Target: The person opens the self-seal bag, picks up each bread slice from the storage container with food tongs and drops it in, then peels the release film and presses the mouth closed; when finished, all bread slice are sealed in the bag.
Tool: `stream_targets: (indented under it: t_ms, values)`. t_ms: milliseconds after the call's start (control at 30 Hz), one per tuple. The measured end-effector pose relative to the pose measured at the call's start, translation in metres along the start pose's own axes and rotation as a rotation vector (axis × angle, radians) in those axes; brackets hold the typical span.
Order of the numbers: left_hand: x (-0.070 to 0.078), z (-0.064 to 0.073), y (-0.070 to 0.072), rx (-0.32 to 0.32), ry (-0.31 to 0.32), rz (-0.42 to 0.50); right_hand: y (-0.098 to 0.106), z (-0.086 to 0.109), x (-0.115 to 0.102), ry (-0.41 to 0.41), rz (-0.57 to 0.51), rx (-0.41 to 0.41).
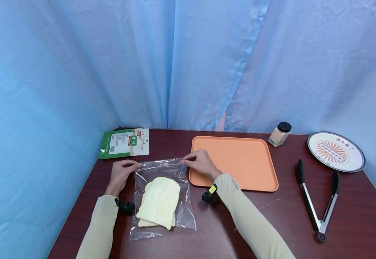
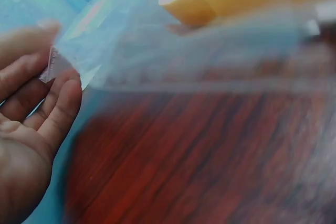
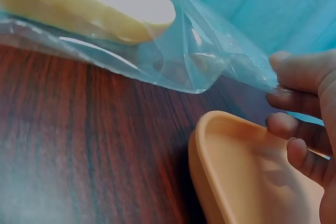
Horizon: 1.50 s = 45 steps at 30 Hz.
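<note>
A clear plastic bag (image 1: 188, 216) lies on the dark wooden table with slices of bread (image 1: 160, 201) inside, one overlapping another. My left hand (image 1: 121, 175) pinches the far left corner of the bag between thumb and fingers; the left wrist view shows that corner at the fingertips. At the far right corner, my right hand (image 1: 202, 163) pinches the bag's edge, with thumb against forefinger in the right wrist view. The bag's top edge stretches between both hands. Beneath my right hand is the left part of an orange tray (image 1: 239, 162).
A green and white packet (image 1: 124, 143) lies at the back left. Right of the tray stands a black-lidded jar (image 1: 279, 135). Farther right are a patterned plate (image 1: 336, 151) and open black-tipped tongs (image 1: 320, 226). Blue curtains (image 1: 188, 64) close off the back and sides.
</note>
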State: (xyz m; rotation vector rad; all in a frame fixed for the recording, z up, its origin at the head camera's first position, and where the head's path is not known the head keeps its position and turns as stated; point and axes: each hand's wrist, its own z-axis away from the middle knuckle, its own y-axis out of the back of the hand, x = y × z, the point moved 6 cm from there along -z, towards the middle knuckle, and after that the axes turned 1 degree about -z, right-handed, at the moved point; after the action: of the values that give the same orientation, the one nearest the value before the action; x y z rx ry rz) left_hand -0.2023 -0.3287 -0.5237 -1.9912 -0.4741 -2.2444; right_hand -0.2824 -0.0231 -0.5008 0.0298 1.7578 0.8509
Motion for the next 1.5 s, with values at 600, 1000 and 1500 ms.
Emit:
stream_targets:
  t_ms: [600,1000,1500]
  values:
    - [-0.0002,0.0036,-0.0002,-0.042,-0.025,0.034,0.0012,-0.0003,0.0046,-0.054,-0.038,0.061]
    - [-0.0001,0.0024,-0.0012,-0.035,-0.038,0.044,-0.0028,-0.0002,0.0041,-0.076,-0.046,0.023]
    - [0.0048,0.0028,-0.0034,-0.118,0.008,0.065,-0.0013,-0.0002,0.0044,-0.103,-0.067,0.038]
